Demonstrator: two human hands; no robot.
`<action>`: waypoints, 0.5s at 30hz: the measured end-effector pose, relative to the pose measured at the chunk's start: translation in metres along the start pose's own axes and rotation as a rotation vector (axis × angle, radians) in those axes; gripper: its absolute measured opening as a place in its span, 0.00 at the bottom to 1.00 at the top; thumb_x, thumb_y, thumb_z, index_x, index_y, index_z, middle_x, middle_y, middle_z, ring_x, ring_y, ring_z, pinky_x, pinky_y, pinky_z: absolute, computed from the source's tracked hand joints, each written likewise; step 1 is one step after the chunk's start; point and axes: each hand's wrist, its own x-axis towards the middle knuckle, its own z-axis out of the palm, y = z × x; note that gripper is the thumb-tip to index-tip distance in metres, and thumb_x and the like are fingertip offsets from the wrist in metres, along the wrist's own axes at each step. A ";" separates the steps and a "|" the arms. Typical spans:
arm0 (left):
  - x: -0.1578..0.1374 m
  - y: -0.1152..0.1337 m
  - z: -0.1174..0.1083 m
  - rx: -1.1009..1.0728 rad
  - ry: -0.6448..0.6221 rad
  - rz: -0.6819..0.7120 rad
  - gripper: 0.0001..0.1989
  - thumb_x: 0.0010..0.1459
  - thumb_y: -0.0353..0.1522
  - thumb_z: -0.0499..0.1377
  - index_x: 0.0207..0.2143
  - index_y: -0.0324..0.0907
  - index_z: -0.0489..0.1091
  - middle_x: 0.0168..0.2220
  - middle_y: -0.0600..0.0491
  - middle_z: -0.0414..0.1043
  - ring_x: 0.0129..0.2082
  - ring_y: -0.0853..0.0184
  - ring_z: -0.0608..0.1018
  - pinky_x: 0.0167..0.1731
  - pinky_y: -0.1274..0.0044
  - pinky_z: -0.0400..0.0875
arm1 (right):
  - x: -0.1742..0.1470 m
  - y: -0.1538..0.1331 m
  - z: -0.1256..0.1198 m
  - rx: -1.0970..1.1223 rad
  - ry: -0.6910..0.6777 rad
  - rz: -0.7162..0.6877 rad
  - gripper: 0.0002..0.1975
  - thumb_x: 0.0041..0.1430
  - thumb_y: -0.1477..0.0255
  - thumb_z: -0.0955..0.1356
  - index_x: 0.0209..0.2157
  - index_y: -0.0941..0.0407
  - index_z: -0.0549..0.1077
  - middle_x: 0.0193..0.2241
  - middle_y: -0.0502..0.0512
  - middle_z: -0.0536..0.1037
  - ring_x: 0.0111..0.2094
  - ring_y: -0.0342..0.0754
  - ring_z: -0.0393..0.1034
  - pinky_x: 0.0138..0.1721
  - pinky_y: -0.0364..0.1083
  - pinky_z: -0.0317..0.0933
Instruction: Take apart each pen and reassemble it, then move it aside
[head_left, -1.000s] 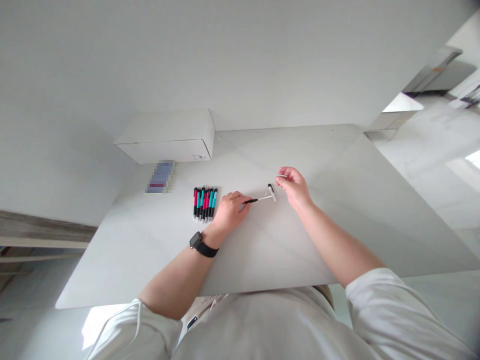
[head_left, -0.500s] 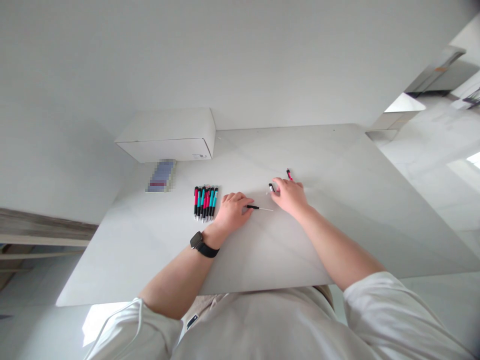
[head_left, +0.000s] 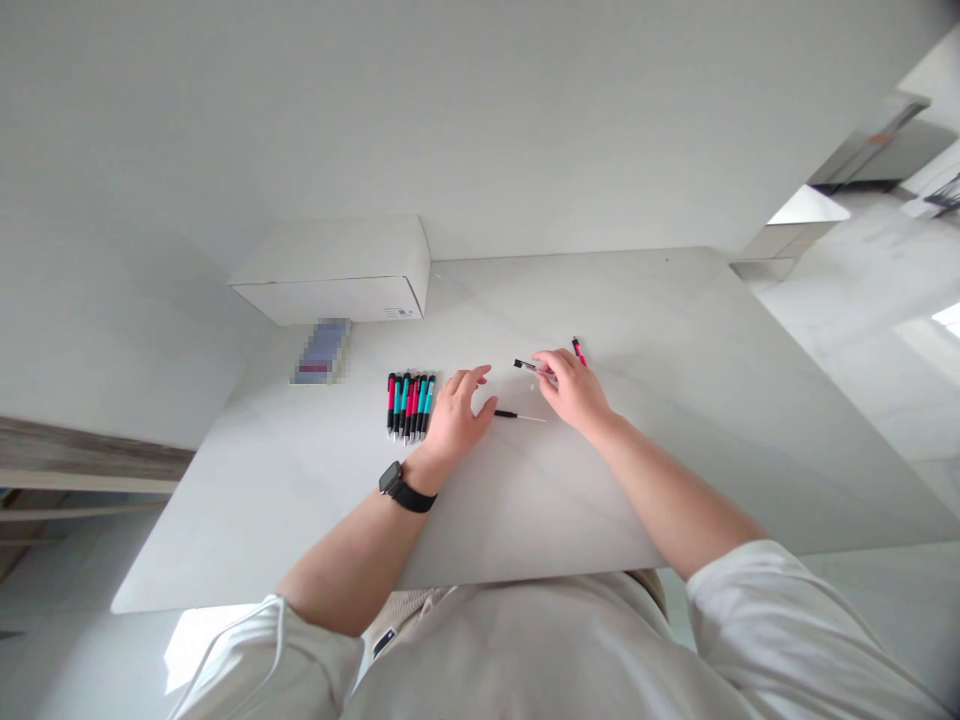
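Observation:
My right hand (head_left: 576, 395) pinches a slim pen (head_left: 524, 365) with a black tip end and a pale barrel; its other end is hidden by the fingers. My left hand (head_left: 457, 415), a watch on its wrist, has thumb and fingers apart and holds nothing. By its thumb a black pen part with a thin pale refill (head_left: 507, 414) lies on the table. Left of that hand several red and turquoise pens (head_left: 409, 407) with black ends lie side by side. Beyond my right hand rests a pink-red and black pen piece (head_left: 579, 351), partly covered by the hand.
A white box (head_left: 330, 299) stands at the back left against the wall. In front of it lies a blurred-out bluish packet (head_left: 322, 352). The white table (head_left: 525, 520) has its near edge at my body.
My left hand has lifted off the black part and spread its fingers. The pen in my right hand has swung to point left, its black end now further out.

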 end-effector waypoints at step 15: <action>0.002 0.001 0.001 -0.049 -0.123 0.051 0.11 0.68 0.37 0.61 0.49 0.48 0.79 0.47 0.48 0.81 0.48 0.58 0.80 0.53 0.64 0.73 | -0.009 -0.033 0.006 0.334 -0.084 -0.172 0.15 0.71 0.70 0.64 0.55 0.45 0.75 0.49 0.55 0.80 0.50 0.53 0.75 0.55 0.55 0.72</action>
